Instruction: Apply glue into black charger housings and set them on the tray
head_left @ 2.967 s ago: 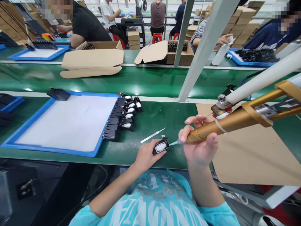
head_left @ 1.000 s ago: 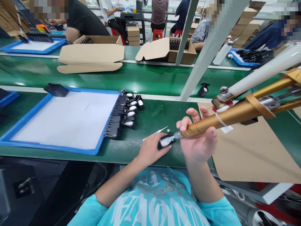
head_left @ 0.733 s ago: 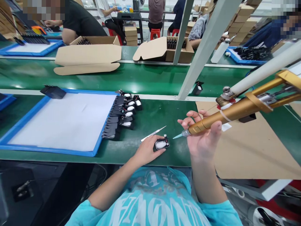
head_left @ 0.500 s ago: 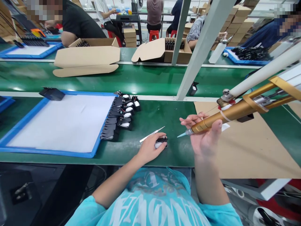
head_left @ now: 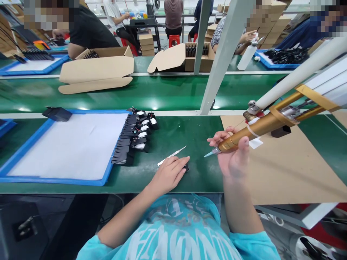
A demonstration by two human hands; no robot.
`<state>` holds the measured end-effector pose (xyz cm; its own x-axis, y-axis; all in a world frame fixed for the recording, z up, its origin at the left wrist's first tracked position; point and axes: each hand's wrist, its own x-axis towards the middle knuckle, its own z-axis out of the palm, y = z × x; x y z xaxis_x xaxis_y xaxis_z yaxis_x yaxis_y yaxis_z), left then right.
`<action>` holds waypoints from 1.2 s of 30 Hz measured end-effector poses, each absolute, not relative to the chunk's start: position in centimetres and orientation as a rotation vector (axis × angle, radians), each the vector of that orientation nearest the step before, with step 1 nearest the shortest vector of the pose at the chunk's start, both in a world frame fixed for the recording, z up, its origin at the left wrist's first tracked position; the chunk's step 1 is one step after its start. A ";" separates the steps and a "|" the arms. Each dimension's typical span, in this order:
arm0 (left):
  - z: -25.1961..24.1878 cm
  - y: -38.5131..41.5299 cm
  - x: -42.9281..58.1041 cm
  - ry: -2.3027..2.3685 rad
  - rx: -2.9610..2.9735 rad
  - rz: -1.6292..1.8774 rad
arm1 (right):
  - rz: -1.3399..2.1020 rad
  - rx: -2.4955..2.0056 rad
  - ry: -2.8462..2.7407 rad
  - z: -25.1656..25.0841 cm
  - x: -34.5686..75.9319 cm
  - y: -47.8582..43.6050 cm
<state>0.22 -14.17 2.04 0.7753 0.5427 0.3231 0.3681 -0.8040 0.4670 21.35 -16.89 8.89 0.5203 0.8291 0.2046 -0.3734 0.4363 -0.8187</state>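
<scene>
The left hand covered one black part, which peeked out at three o'clock; I couldn't tell if that hand gripped it. The right hand, holding one gold tool, had that part at nine o'clock.

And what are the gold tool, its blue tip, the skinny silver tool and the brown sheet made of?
Gold tool: probably metal, satiny, with soft shine. Blue tip: likely plastic, smooth, evenly coloured. Skinny silver tool: seems metal, thin and bright. Brown sheet: looks like cardboard, flat, matte and tan.
</scene>
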 end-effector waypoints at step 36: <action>4.4 -14.1 -2.1 0.598 0.709 0.691 | 0.590 -0.848 -0.551 8.7 21.3 -15.7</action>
<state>-2.06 -14.06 4.37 0.6270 0.7362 -0.2545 -0.3578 0.5624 0.7455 21.30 -15.73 8.67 0.7098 0.6722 0.2106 -0.2562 0.5249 -0.8117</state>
